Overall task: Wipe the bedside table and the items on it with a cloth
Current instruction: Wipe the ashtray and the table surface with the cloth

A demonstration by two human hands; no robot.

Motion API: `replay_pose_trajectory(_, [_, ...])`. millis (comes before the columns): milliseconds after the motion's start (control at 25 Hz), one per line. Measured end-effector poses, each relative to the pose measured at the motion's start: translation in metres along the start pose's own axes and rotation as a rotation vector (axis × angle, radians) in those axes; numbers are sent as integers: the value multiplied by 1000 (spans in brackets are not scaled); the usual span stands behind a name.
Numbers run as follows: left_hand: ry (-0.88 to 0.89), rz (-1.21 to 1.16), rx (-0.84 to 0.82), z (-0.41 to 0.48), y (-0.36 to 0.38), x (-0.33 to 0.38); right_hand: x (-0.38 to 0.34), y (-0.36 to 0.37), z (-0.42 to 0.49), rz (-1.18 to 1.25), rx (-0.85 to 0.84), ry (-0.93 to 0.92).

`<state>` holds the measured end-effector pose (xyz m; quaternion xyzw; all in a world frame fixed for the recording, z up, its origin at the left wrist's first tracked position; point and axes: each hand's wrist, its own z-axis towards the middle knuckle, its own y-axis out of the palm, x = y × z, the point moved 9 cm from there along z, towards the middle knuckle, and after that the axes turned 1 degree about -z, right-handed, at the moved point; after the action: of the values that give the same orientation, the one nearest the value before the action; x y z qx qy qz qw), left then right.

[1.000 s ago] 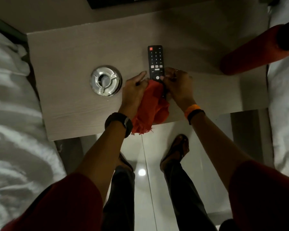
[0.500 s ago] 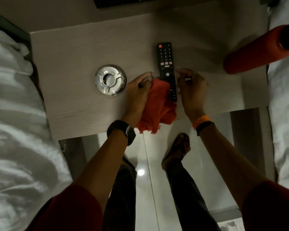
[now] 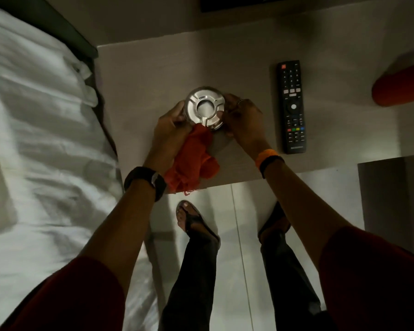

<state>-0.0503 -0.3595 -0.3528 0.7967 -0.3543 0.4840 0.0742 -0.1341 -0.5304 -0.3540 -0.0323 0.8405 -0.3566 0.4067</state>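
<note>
A round metal ashtray [image 3: 204, 108] is held between both hands over the pale wooden bedside table [image 3: 139, 75]. My left hand [image 3: 170, 130] grips its left rim and also holds a bunched orange cloth [image 3: 194, 158], which touches the ashtray's lower edge and hangs down to the table's front edge. My right hand [image 3: 244, 120] clasps the ashtray's right side. A black remote control [image 3: 291, 106] lies flat on the table to the right, untouched.
A bed with white sheets [image 3: 34, 139] borders the table on the left. A red cylindrical object [image 3: 402, 87] lies at the table's right end. A dark object [image 3: 249, 3] sits at the back. My feet in sandals stand on a glossy tiled floor [image 3: 244, 211].
Both hands left the remote and moved left to the ashtray, taking hold of it with the cloth. The remote now lies free on the table. The view shifted left.
</note>
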Motion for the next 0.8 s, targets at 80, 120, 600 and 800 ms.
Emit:
replay_pose_trajectory(80, [41,-17,-16,9,-3,0,-5,5,2,116,7,41])
replay_pose_trajectory(120, [51,-27,-15,12,-6,-1,-7,4,1,137,34,64])
replay_pose_trajectory(600, [-9,-272,-109,-62,33,7,3,13,-144,790,28,307])
replay_pose_trajectory(800, [210,225,227,-59,-19,6,16,-40,-134,28,519,141])
